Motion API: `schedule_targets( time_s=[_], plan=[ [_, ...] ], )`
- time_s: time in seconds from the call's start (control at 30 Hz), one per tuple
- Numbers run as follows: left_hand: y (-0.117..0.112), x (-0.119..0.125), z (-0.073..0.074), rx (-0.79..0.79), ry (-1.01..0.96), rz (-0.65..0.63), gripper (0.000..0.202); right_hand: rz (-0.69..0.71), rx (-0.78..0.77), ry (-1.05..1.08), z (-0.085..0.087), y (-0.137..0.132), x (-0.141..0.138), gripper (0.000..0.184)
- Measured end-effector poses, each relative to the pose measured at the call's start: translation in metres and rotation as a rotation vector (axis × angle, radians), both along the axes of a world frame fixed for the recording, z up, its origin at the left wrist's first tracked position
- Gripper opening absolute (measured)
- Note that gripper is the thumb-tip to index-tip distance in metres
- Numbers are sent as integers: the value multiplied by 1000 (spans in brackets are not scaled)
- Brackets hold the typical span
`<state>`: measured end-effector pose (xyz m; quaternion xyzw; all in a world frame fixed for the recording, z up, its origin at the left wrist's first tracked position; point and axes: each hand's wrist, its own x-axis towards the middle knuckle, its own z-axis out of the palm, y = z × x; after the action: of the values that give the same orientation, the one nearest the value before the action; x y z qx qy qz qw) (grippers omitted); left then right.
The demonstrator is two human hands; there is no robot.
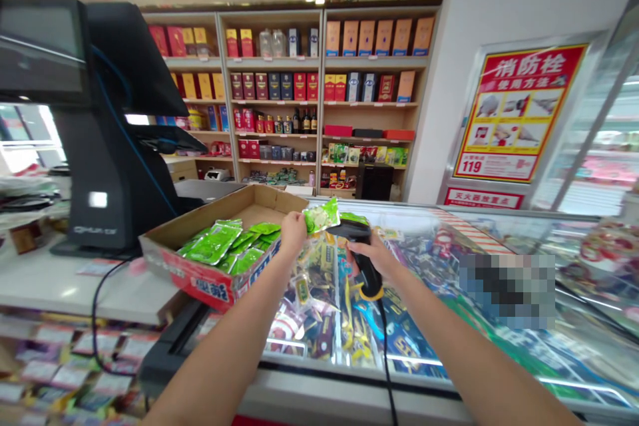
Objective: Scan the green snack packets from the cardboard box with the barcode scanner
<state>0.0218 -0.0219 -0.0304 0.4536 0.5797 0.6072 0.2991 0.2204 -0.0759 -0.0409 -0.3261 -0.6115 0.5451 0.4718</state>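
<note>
In the head view my left hand point(293, 234) pinches a small green snack packet point(322, 216) by its left end, above the glass top of a freezer. My right hand point(372, 254) is wrapped round the grip of a black barcode scanner point(368, 269), whose head points left at the packet. A cable hangs from the scanner's base down over the freezer's front edge. Another green packet point(355, 218) shows partly behind the scanner head. Left of my left hand stands an open cardboard box point(192, 277) with several green packets point(214, 243) lying in it.
A black point-of-sale terminal point(112, 146) stands on the white counter point(44, 286) at left, with a cable hanging down. Under the freezer glass point(399, 333) lie many wrapped ice creams. Shelves point(272, 66) of boxes and bottles line the back wall. A blurred patch covers something at right.
</note>
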Motion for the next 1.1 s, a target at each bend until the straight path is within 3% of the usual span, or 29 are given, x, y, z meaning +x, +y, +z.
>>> schedule_targets(
  time_s=[0.13,0.23,0.4,0.53,0.67,0.77,0.93,1.1],
  plan=[
    [-13,-57,47,96,324,223,11,30,31,-7,21,5,-19,25],
    [-25,-101,65,123,487,385,10,17,11,-6,29,7,-37,26],
    [-40,-146,59,21,561,477,16,45,-11,11,31,6,-77,25],
    [-52,-151,54,-172,805,483,24,112,-32,34,28,4,-107,28],
    [-58,-128,58,-109,976,412,27,115,-59,27,20,4,-112,24],
    [-50,-93,53,0,1032,250,23,55,-102,60,13,8,-91,22],
    [-8,-13,22,94,997,-88,26,-138,-147,205,1,18,-12,19],
    [52,55,5,45,935,-173,44,-339,-112,337,-16,27,62,23]
  ],
)
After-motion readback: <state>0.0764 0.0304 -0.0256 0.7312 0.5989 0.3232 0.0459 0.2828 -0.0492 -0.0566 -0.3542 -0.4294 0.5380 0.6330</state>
